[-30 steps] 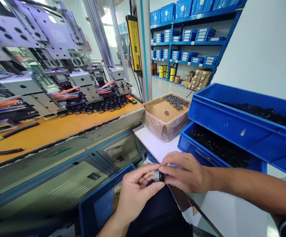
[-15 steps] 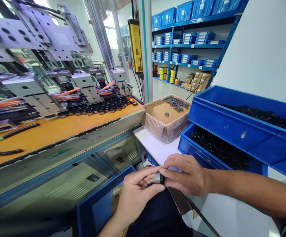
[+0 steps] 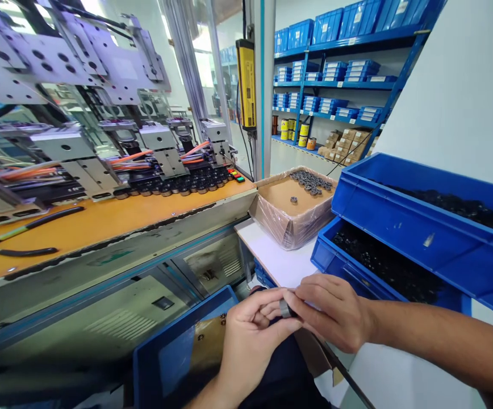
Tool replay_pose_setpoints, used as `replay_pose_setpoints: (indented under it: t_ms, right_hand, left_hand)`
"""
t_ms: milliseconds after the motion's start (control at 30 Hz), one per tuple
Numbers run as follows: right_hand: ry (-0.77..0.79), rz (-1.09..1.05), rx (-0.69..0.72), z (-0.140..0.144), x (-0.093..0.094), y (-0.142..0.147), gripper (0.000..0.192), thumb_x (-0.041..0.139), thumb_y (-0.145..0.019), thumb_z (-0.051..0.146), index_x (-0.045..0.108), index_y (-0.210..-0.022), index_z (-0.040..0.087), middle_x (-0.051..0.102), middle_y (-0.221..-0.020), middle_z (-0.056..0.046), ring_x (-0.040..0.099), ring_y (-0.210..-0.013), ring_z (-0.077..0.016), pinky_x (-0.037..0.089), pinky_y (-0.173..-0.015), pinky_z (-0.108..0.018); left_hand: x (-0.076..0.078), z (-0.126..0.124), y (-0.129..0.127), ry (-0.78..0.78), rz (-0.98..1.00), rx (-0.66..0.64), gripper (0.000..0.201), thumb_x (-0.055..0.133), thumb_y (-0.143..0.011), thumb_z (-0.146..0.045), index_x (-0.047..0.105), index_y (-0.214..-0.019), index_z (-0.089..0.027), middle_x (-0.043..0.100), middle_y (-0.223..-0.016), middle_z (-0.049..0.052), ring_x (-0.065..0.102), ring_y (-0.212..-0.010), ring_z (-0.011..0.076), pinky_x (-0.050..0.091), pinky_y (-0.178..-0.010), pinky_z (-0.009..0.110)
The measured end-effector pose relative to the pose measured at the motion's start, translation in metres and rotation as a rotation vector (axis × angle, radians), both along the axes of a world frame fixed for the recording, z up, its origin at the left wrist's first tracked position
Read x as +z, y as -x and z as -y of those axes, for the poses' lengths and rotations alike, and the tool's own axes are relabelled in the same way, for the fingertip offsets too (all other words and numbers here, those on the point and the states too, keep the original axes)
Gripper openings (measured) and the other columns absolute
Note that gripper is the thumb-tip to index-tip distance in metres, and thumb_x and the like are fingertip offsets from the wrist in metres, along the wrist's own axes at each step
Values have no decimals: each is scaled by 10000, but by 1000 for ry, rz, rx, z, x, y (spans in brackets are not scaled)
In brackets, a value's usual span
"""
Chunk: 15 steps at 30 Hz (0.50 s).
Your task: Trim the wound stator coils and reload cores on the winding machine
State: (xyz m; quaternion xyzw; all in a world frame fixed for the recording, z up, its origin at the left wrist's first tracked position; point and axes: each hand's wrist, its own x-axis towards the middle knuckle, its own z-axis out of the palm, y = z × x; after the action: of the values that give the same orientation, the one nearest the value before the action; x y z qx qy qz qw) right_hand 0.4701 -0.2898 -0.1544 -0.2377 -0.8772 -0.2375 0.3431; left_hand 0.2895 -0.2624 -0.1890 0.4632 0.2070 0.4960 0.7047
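My left hand (image 3: pixel 250 335) pinches a small round stator core (image 3: pixel 285 309) between thumb and forefinger, over my lap. It has a grey metal rim with black on its right side. My right hand (image 3: pixel 338 312) closes on that black side from the right, its fingers pressed against the same core and hiding part of it. Just beyond my hands, a plastic-lined cardboard box (image 3: pixel 289 233) holds several loose grey cores (image 3: pixel 310 182). To the right, a lower blue bin (image 3: pixel 321 258) and an upper blue bin (image 3: pixel 391 218) contain many small black parts.
At left, a machine (image 3: pixel 167 162) stands over an orange worktop (image 3: pixel 153 218) with rows of black-topped cores (image 3: pixel 182 183) and pliers (image 3: pixel 29 227). A blue crate (image 3: pixel 142 355) with a few cores is below left. Blue shelving (image 3: pixel 349 85) rises behind.
The view has shifted slightly, so the scene and both hands sit further right. My right fingers have closed further over the core's black side, covering more of it.
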Motion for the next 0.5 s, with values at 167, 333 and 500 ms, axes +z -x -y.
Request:
replay_pose_setpoints:
  t_ms: [167, 333, 500]
  right_hand:
    - [151, -152, 25, 8, 4, 6, 213, 515, -903, 35, 593, -1102, 23, 669, -924, -149, 649, -938, -210, 627, -765, -339]
    - [253, -122, -27, 10, 10, 11, 198, 520, -947, 114, 601, -1125, 87, 697, -948, -122, 677, -947, -187, 616, -821, -299]
    - [181, 65, -376, -21, 64, -78, 265, 570, -965, 347, 638, -1136, 156, 708, -1054, -120, 680, -978, -218, 571, -891, -348]
  left_hand:
    - [0, -7, 6, -352, -63, 110, 356, 866, -644, -119, 803, -958, -277, 797, -972, 42, 760, -856, 167, 614, -753, 201]
    - [-2, -16, 19, -680, -203, 186, 235, 807, -745, -159, 788, -967, -231, 801, -986, 69, 758, -901, 186, 606, -828, 256]
    - [-1, -19, 32, -783, -305, 291, 279, 780, -745, -58, 753, -977, -209, 819, -922, 20, 775, -861, 153, 588, -824, 189]
